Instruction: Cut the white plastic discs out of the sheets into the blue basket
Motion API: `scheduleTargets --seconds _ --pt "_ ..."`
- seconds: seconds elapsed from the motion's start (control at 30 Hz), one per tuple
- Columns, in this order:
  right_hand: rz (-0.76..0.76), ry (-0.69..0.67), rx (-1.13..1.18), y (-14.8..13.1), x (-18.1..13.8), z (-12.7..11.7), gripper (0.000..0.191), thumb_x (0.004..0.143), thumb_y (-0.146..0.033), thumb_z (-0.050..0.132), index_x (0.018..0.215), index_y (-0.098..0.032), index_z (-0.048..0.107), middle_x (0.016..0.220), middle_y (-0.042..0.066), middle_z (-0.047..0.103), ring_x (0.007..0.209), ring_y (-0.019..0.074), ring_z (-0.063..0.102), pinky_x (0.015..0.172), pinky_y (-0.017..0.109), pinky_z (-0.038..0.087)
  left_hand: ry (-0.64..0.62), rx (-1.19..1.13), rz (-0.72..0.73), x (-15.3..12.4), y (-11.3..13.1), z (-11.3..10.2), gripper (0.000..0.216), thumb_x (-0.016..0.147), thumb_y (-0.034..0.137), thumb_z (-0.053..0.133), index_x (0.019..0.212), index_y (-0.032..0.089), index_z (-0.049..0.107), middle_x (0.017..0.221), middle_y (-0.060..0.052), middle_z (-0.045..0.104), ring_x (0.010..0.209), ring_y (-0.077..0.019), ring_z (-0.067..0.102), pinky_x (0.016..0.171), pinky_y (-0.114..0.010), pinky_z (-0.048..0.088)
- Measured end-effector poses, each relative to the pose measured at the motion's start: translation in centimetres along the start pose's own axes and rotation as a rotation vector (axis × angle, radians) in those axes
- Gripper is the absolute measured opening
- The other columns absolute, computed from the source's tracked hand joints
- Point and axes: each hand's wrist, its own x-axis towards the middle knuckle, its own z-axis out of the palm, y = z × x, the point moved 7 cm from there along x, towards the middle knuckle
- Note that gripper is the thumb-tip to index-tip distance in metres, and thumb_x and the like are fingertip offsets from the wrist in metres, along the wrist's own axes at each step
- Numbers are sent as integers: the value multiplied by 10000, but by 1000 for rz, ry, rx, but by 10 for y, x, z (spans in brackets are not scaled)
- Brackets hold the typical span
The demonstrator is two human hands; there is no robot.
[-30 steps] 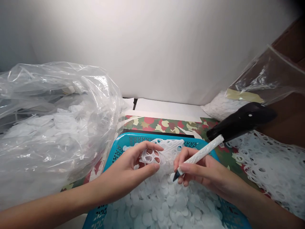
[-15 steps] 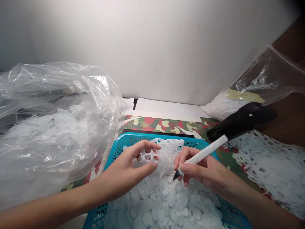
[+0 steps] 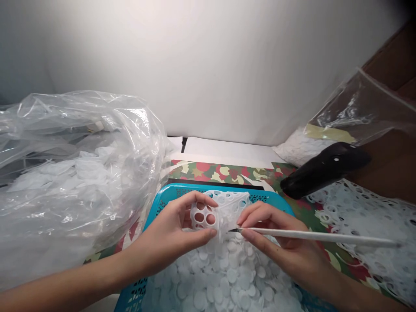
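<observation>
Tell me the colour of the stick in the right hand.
White stick with a dark tip; the head view shows it best.

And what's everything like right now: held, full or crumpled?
White holey sheet: held in left hand
Pen-like tool: held by right hand, dark tip towards the sheet
Blue basket: holding many white discs
Left plastic bag: crumpled, white pieces inside
Right plastic bag: partly filled, white stuff inside
Holey scraps: piled up

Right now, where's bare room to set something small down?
Probably the white sheet between the wall and the patterned strip, which also looks mostly bare behind the blue basket. Crowded spots: the plastic bag at left, holed sheets and black object at right, left hand and right hand over white discs centrally.
</observation>
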Motion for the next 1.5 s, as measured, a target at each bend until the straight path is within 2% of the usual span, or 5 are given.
scheduleTargets --seconds 0.27,0.47,0.67,1.2,1.5 --pt "-109 -55 -140 -9 -4 7 68 889 -204 580 921 -264 584 1013 11 632 969 170 597 832 279 488 -32 -35 -97 -2 7 3 307 775 231 679 982 223 453 706 67 439 626 -94 410 554 -211 336" --pt "-213 -74 -151 -15 -5 11 96 882 -142 575 924 -229 576 915 1 646 877 124 618 760 227 503 -47 -24 -119 -2 1 3 357 768 133 638 1047 258 454 813 50 473 690 -102 454 597 -222 372" --pt "-379 -156 -183 -18 -7 18 161 836 -112 642 955 -218 624 979 0 657 877 88 636 789 176 482 -96 -113 -17 1 -5 6 382 787 147 647 1094 270 455 842 47 520 721 -112 511 635 -247 399" --pt "-377 -177 -183 -15 -7 19 159 823 -111 664 952 -204 676 945 10 682 834 78 656 763 148 491 -162 -143 5 0 -1 14 352 802 97 610 1078 243 446 872 34 531 749 -111 559 652 -251 409" --pt "-342 -247 -231 -10 -9 27 84 867 -195 621 922 -221 680 897 13 682 788 89 652 724 160 491 -219 63 37 -5 5 19 376 830 145 591 1143 287 439 982 28 536 589 -43 493 480 -177 319"
